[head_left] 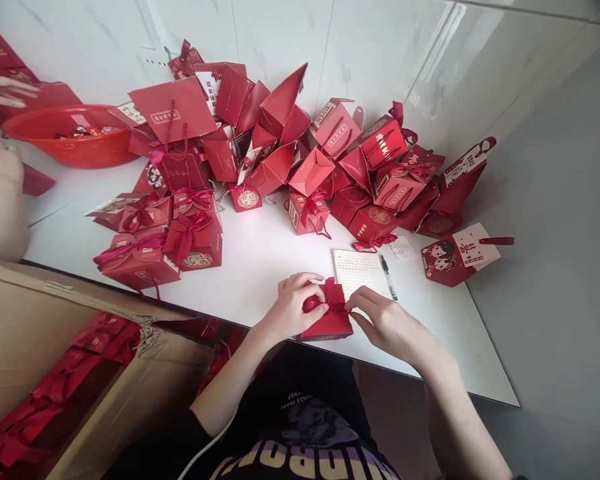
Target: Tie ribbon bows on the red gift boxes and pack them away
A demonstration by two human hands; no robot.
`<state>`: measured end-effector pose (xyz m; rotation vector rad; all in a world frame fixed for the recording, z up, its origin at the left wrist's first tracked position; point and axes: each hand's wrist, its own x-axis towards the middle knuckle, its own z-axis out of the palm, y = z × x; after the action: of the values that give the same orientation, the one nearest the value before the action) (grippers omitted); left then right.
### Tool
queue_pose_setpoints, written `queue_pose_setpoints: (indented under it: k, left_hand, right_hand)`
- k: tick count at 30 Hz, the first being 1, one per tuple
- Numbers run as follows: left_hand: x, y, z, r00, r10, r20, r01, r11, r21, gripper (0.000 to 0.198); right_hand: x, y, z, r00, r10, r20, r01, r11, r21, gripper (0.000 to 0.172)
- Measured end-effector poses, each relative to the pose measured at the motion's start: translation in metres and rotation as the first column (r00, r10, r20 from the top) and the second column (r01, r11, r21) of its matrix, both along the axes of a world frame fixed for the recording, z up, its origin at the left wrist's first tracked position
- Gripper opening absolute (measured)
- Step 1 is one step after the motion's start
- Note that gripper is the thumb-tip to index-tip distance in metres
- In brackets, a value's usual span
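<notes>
A small red gift box (333, 325) sits at the front edge of the white table, with a dark red ribbon (334, 293) across its top. My left hand (300, 303) pinches the ribbon on the left side of the box. On the box's right, my right hand (380, 317) has thumb and fingertips closed on a ribbon end. Just behind the box lies an open notebook (360, 270) with handwriting, partly covered by the box and my right hand. A black pen (388, 277) rests along its right side.
Ribbon-tied red boxes (145, 250) stand at left; a heap of red boxes (275, 140) lines the wall. A red basin (95, 148) holds small wrapped items. Another person's hand (7, 92) is at far left. A cardboard carton (130, 393) with ribboned boxes stands below the table edge.
</notes>
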<state>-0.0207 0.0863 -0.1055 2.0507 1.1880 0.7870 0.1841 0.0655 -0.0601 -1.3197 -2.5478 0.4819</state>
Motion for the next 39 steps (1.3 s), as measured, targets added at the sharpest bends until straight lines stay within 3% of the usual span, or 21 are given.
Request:
queue_pose_setpoints:
  k: [3, 6, 11, 13, 15, 17, 20, 24, 28, 31, 35, 39]
  left_hand:
    - [0.000, 0.001, -0.001, 1.000, -0.005, -0.004, 0.005, 1.000, 0.009, 0.005]
    - [0.000, 0.000, -0.001, 1.000, -0.008, -0.013, 0.008, 1.000, 0.007, 0.005]
    - [0.000, 0.000, -0.001, 1.000, 0.003, -0.005, -0.003, 1.000, -0.009, 0.004]
    - [0.001, 0.000, -0.001, 1.000, 0.006, -0.003, -0.006, 1.000, -0.009, 0.004]
    - [0.001, 0.000, -0.002, 1.000, 0.004, 0.001, -0.004, 1.000, -0.011, 0.005]
    - [0.001, 0.000, -0.002, 1.000, -0.001, 0.004, 0.001, 1.000, -0.016, 0.006]
    - [0.002, 0.000, -0.003, 1.000, -0.003, 0.007, 0.003, 1.000, -0.011, 0.005]
    - [0.001, 0.001, -0.002, 1.000, -0.010, 0.007, 0.010, 1.000, -0.016, 0.005]
    - [0.001, 0.000, -0.002, 1.000, -0.015, 0.018, 0.015, 0.999, -0.037, 0.004]
    - [0.001, -0.001, -0.002, 1.000, -0.011, 0.023, 0.012, 0.999, -0.044, 0.004]
    - [0.001, 0.000, -0.003, 1.000, -0.001, 0.016, 0.002, 0.999, -0.044, 0.004]
    - [0.001, 0.000, -0.003, 1.000, -0.002, 0.019, 0.003, 0.999, -0.049, 0.004]
  right_hand:
    - [0.003, 0.008, 0.001, 0.986, 0.068, 0.152, -0.085, 0.990, 0.110, 0.018]
    - [0.003, 0.013, -0.001, 0.965, 0.118, 0.233, -0.183, 0.942, 0.282, 0.018]
    - [0.001, 0.016, -0.011, 0.974, 0.161, 0.160, -0.224, 0.790, 0.571, 0.020]
    - [0.002, 0.015, -0.017, 0.981, 0.184, 0.065, -0.189, 0.804, 0.564, 0.025]
    - [0.005, 0.012, -0.021, 0.986, 0.117, -0.120, -0.047, 0.879, 0.474, 0.028]
    - [0.004, 0.005, -0.023, 0.944, -0.099, -0.315, 0.203, 0.926, 0.319, 0.022]
    - [-0.005, -0.008, -0.023, 0.828, -0.446, -0.340, 0.492, 0.869, 0.058, 0.021]
    - [-0.024, -0.020, -0.023, 0.769, -0.590, -0.248, 0.576, 0.807, -0.132, 0.031]
    - [-0.028, -0.016, -0.023, 0.716, -0.611, -0.337, 0.537, 0.791, -0.292, 0.028]
    - [-0.024, -0.009, -0.022, 0.656, -0.605, -0.451, 0.376, 0.780, -0.500, 0.031]
    - [-0.022, -0.001, -0.025, 0.502, -0.689, -0.523, 0.122, 0.654, -0.746, 0.035]
    - [-0.026, 0.004, -0.030, 0.389, -0.747, -0.539, 0.006, 0.587, -0.810, 0.034]
